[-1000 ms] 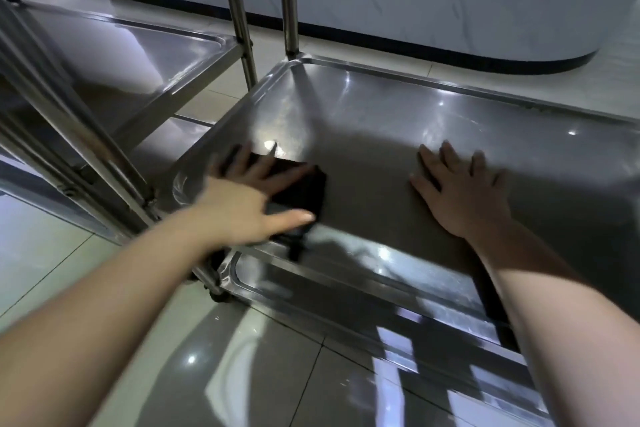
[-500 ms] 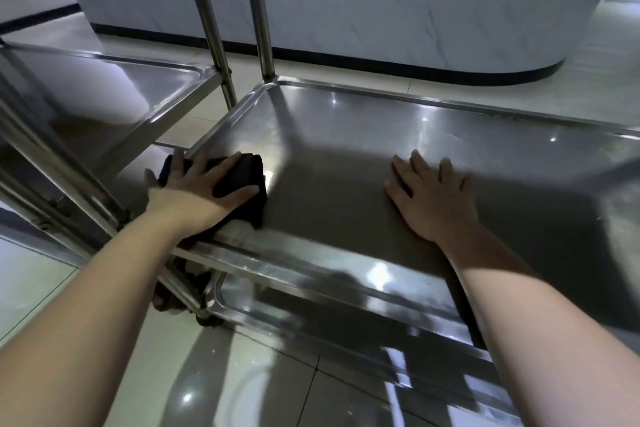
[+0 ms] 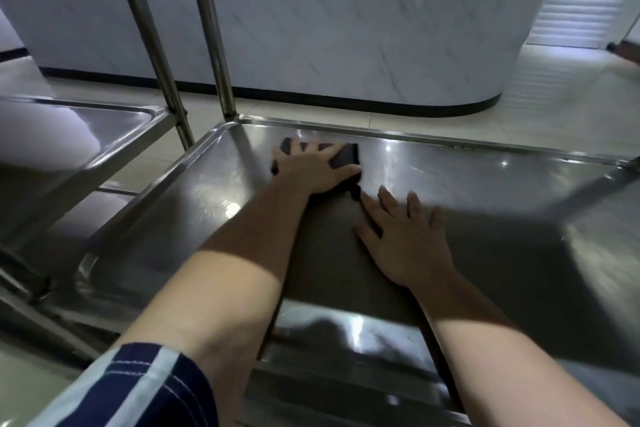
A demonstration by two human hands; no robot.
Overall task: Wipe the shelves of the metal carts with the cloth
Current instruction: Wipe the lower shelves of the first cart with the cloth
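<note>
Dark cloth on the cart shelf, 2 palms down
The left hand presses the cloth flat near the shelf's far rim, fingers spread; the right hand (fingers splayed, holding nothing) rests just beside it.

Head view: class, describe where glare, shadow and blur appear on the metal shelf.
In the head view, small glare spots dot the shelf near its far rim; a shadow darkens its middle; the frame's edges smear with blur, while the left hand on the cloth and the right hand look sharper.
</note>
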